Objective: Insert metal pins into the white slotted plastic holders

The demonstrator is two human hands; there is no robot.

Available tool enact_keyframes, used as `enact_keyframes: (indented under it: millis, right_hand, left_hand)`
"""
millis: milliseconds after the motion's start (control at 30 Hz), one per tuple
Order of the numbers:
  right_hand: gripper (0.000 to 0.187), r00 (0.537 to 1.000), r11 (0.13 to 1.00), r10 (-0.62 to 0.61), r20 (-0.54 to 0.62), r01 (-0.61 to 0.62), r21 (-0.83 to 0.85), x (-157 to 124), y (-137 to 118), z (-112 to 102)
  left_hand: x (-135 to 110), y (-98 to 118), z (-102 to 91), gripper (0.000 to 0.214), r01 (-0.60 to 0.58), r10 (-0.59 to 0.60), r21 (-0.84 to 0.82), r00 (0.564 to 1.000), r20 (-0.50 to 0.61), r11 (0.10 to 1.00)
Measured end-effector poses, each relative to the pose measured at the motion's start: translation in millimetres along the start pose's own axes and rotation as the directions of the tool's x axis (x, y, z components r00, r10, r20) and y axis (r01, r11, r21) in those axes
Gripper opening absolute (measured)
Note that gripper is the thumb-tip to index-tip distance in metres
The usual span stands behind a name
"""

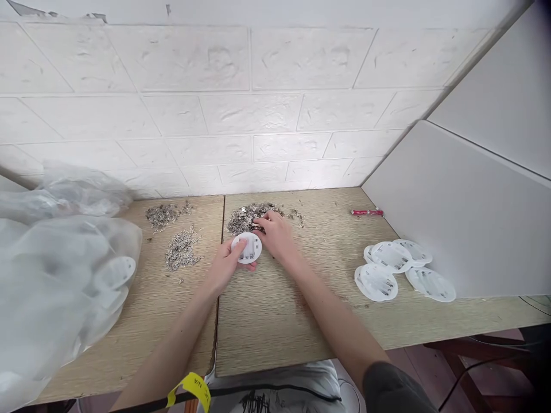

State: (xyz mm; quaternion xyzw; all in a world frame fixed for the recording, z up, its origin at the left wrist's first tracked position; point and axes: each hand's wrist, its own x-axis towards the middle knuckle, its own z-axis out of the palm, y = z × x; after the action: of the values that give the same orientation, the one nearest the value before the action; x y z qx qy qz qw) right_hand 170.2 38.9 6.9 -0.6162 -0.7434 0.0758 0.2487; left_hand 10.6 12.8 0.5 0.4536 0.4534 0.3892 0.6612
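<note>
My left hand point(224, 265) grips a round white plastic disc point(246, 248) just above the wooden table point(267, 321); the disc shows slots on its upper face. My right hand point(275, 232) reaches past the disc, its fingers bent down into a pile of small metal parts point(245, 215) near the wall. Whether those fingers hold one of the parts is hidden.
Two more heaps of small metal parts point(181, 249) lie on the left board. Several white discs point(394, 267) sit at the right beside a white panel point(465, 218). A red pen-like tool point(367, 212) lies near the wall. Clear plastic bags point(55, 275) with discs fill the left.
</note>
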Motion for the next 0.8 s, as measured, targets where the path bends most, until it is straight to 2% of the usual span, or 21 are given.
enact_keyframes:
  millis: [100,333,467,600,800]
  right_hand:
    - [0.017,0.999,1.000,-0.004,-0.054,0.004,-0.001,-1.6,1.4,3.2]
    - [0.022,0.986,0.994,0.038,-0.164,-0.020,0.112,-8.5,5.8,2.5]
    - [0.018,0.964,0.948,0.064,-0.260,0.023,0.319,-9.4,5.9,-1.1]
    - [0.015,0.951,0.858,0.161,-0.263,-0.003,0.513,-9.6,7.3,-1.9]
    - [0.011,0.964,0.905,0.096,-0.248,0.019,0.426,-10.4,14.5,5.7]
  left_hand:
    - [-1.3,1.3,1.7,0.042,0.005,-0.005,-0.014,1.000,-0.009,1.000]
    - [-1.1,0.3,2.5,0.042,0.017,-0.019,-0.041,0.999,-0.046,0.999]
    - [-0.8,0.3,2.1,0.043,0.016,-0.018,-0.036,0.999,-0.051,0.999]
    - [-1.2,0.8,1.9,0.044,0.014,-0.015,-0.027,0.999,-0.038,1.000]
    - [-1.6,0.7,2.8,0.042,0.003,-0.006,-0.035,0.998,-0.070,0.999]
